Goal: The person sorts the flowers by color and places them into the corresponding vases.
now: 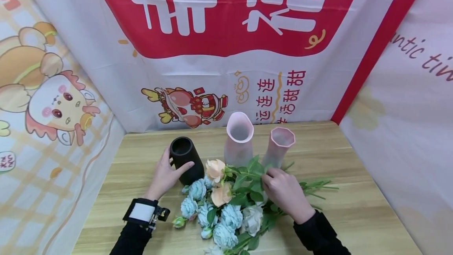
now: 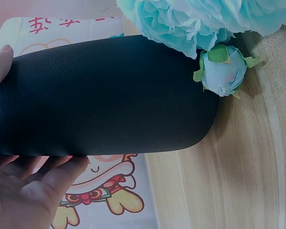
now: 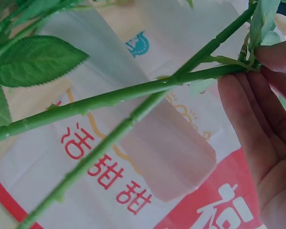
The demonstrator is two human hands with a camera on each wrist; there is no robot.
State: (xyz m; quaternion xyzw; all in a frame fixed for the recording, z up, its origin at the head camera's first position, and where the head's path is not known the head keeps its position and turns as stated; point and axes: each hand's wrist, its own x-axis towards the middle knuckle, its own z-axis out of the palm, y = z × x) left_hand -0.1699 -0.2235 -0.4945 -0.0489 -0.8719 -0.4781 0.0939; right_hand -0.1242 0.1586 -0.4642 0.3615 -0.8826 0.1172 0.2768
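Observation:
My left hand (image 1: 169, 173) grips a black vase (image 1: 192, 164) at the left, thumb across its front and fingers round its far side. In the left wrist view the vase (image 2: 105, 95) fills the middle, with a pale blue flower bud (image 2: 223, 71) overlapping its base. My right hand (image 1: 284, 192) pinches a green flower stem (image 3: 214, 72) between thumb and fingers; a second stem (image 3: 133, 117) crosses it. Two peach roses (image 1: 216, 169) lie at the leafy end left of this hand. Below them spread blue flowers (image 1: 231, 216) and a white flower (image 1: 252, 220).
A tall pink-and-white vase (image 1: 239, 145) stands behind the flowers, and a shorter pink faceted vase (image 1: 280, 145) stands to its right. Cut stem ends (image 1: 318, 186) stick out to the right on the wooden table (image 1: 357, 215). A printed cloth (image 1: 198, 66) hangs along the table's back edge.

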